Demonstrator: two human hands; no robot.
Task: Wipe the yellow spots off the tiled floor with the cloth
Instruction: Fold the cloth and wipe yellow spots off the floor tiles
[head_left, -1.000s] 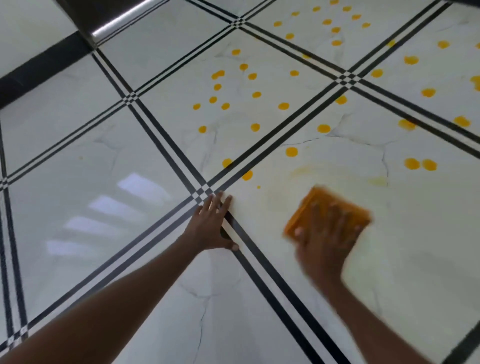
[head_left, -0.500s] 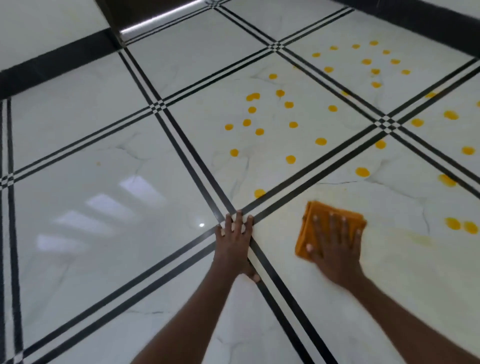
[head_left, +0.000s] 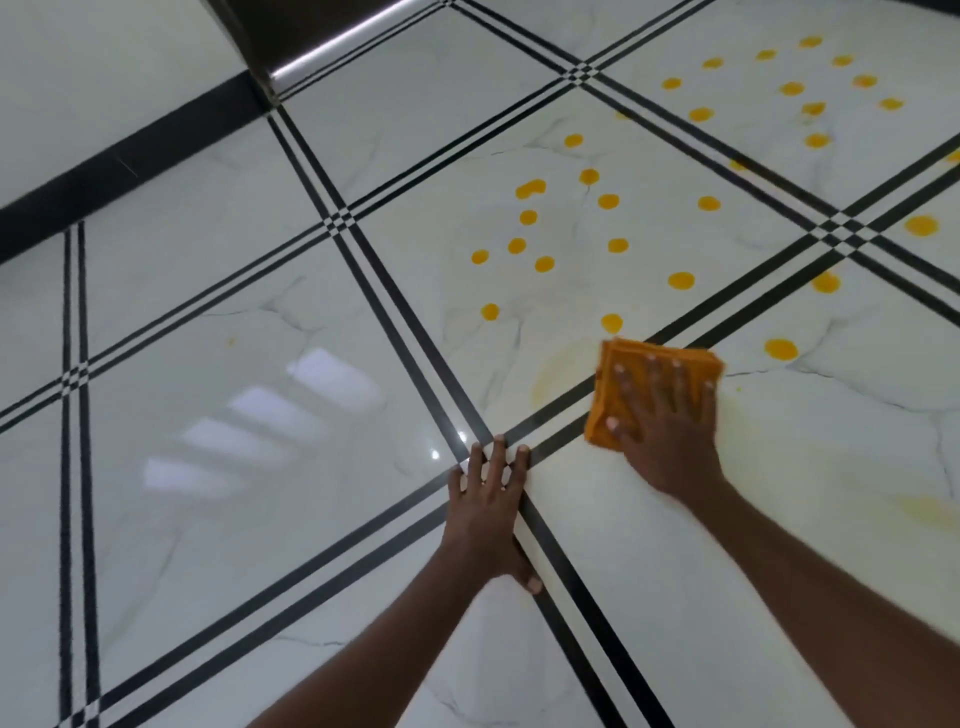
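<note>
My right hand (head_left: 670, 436) presses flat, fingers spread, on a folded orange cloth (head_left: 608, 384) lying across the black grout lines of the white tiled floor (head_left: 260, 467). A pale yellow smear (head_left: 556, 374) lies just left of the cloth. Several yellow spots (head_left: 545, 228) dot the tile beyond it, the nearest being one (head_left: 612, 322) just above the cloth and another (head_left: 781, 349) to its right. More spots (head_left: 810, 88) cover the far right tile. My left hand (head_left: 488, 514) rests palm down, fingers apart, on the crossing of the grout lines.
A black skirting strip (head_left: 130, 161) and a dark metal-edged threshold (head_left: 311, 52) run along the far left. A faint yellow smear (head_left: 930, 506) marks the tile at the right. Bright light reflects on the left tile (head_left: 270, 415).
My right hand has slid the cloth forward onto the grout lines, leaving a smear where a spot was. My left hand stays planted. The camera has tilted, shifting the view.
</note>
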